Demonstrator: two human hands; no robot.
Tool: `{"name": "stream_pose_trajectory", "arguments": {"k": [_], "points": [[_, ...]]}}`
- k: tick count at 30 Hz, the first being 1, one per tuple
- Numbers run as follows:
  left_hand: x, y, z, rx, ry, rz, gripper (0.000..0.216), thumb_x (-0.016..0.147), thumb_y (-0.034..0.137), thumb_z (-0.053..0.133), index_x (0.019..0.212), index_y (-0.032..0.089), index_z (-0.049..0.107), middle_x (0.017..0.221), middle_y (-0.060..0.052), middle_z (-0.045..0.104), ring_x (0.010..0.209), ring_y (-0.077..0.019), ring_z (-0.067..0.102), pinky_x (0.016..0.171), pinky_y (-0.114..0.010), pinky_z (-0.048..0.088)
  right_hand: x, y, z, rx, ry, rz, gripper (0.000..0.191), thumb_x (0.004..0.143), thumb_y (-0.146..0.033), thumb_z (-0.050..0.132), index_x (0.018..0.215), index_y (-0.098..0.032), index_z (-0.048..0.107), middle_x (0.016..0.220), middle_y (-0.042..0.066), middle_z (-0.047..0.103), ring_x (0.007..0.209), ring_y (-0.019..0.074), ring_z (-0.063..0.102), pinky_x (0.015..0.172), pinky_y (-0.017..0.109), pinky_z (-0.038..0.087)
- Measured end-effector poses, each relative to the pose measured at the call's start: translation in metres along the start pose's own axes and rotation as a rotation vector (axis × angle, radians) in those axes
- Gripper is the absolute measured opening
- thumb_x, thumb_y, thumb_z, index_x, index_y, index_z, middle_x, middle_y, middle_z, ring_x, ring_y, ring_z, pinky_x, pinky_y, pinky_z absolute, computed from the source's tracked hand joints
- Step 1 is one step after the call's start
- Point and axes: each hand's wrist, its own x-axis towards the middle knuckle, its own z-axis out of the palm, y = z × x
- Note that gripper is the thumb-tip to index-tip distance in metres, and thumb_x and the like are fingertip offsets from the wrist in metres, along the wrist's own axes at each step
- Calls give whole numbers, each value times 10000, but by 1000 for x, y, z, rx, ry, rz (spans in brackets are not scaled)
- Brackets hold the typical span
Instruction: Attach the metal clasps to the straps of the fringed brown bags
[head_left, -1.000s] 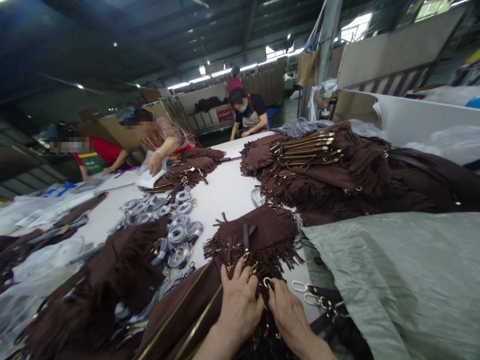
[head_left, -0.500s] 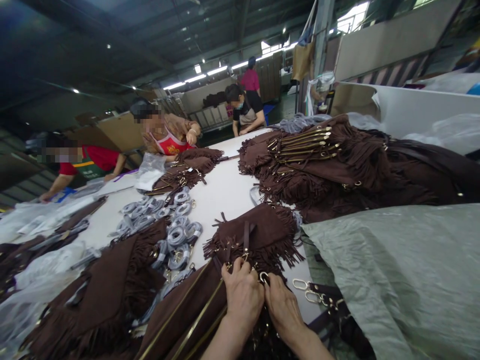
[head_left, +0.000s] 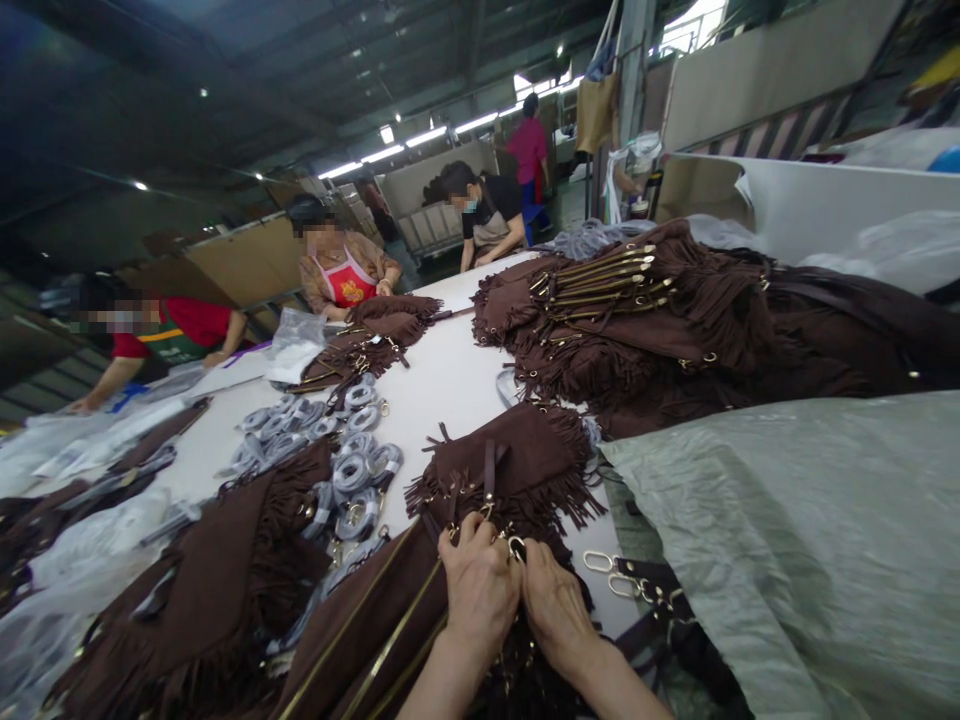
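Observation:
My left hand (head_left: 480,585) and my right hand (head_left: 553,607) are side by side at the bottom middle, fingers curled and pinching at a gold metal ring (head_left: 516,546) on a brown fringed suede bag (head_left: 382,630) lying under them. Both hands press on the bag's top edge by its gold zipper. Another brown fringed bag (head_left: 517,465) lies flat just beyond my fingers.
Stacked brown fringed bags (head_left: 675,320) fill the right. A grey-green sack (head_left: 795,540) covers the near right. Coiled grey straps (head_left: 352,470) and gold clasps (head_left: 611,578) lie on the white table (head_left: 442,380). Several people work along the far left side.
My hands have shifted slightly up and left on the bag, still pinching the ring. The person in the red apron has straightened up from the table.

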Motion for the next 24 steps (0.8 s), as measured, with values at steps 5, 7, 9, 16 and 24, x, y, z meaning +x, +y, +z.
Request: {"name": "stream_pose_trajectory", "arguments": {"k": [5,7,9,16,24], "points": [[3,-8,-9,-45,-104,37,130,726,226,502,680,219,623,883,-20,609,1044,-241,432,876,-465,252,-6,1,-17,186,-162,129,204,824,-144,276,880,-158,472,779,87,581,697,209,573,606,311,412],[3,-15,-16,-75,-183,105,119,694,239,527,749,241,632,932,-13,597,1078,-243,409,893,-460,253,-2,5,-30,402,-271,211,173,820,-202,314,862,-176,479,768,52,572,708,187,554,620,295,396],[1,-25,-24,-111,-252,192,260,632,214,557,880,265,619,1037,-11,578,1143,-249,361,920,-455,248,7,10,-43,669,-362,302,132,774,-235,388,860,-188,476,680,-11,522,646,146,510,574,252,368],[-7,-55,-44,-265,-394,242,663,544,86,474,1183,263,458,1294,-27,437,1272,-229,227,1014,-446,217,43,1,-75,1049,-540,523,152,609,-229,477,753,-191,446,469,-116,316,399,50,239,399,183,191],[-2,-68,-44,-373,-404,274,561,679,82,495,1195,299,463,1285,-18,441,1259,-207,271,1032,-425,245,71,14,-55,829,-473,402,79,645,-222,470,713,-185,487,530,-58,428,462,96,390,454,224,319]]}}
